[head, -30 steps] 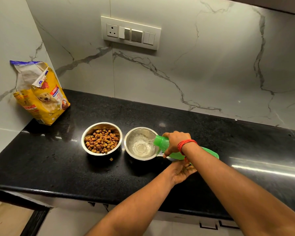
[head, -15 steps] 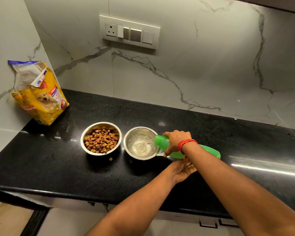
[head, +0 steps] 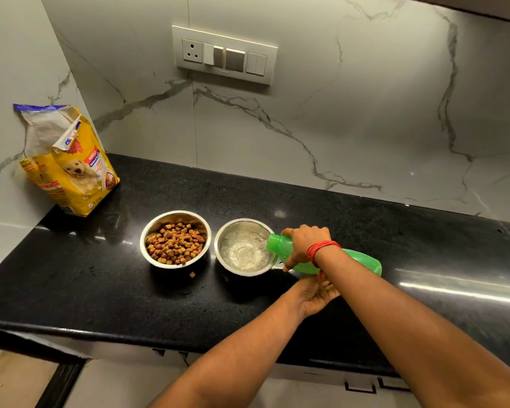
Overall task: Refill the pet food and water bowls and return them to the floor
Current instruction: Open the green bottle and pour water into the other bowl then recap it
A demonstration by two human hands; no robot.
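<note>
Two steel bowls stand side by side on the black counter [head: 95, 278]. The left bowl [head: 174, 212] is full of brown kibble. The right bowl [head: 242, 221] holds rippling water. My right hand [head: 304, 245], with a red thread on the wrist, grips a green plastic bottle [head: 362, 260] tilted almost flat, its open neck over the water bowl's right rim, and a stream of water runs in. My left hand [head: 312, 298] lies just under the bottle, palm up, its fingers partly hidden behind my right wrist.
A yellow pet food bag [head: 71, 166] with a torn-open top leans in the back left corner. One loose kibble [head: 192, 274] lies in front of the food bowl. A switch panel [head: 224, 54] sits on the marble wall. The counter's front edge runs below my forearms.
Water keeps running from the bottle and the bowl's level looks slightly higher. Both hands and both bowls hold their places.
</note>
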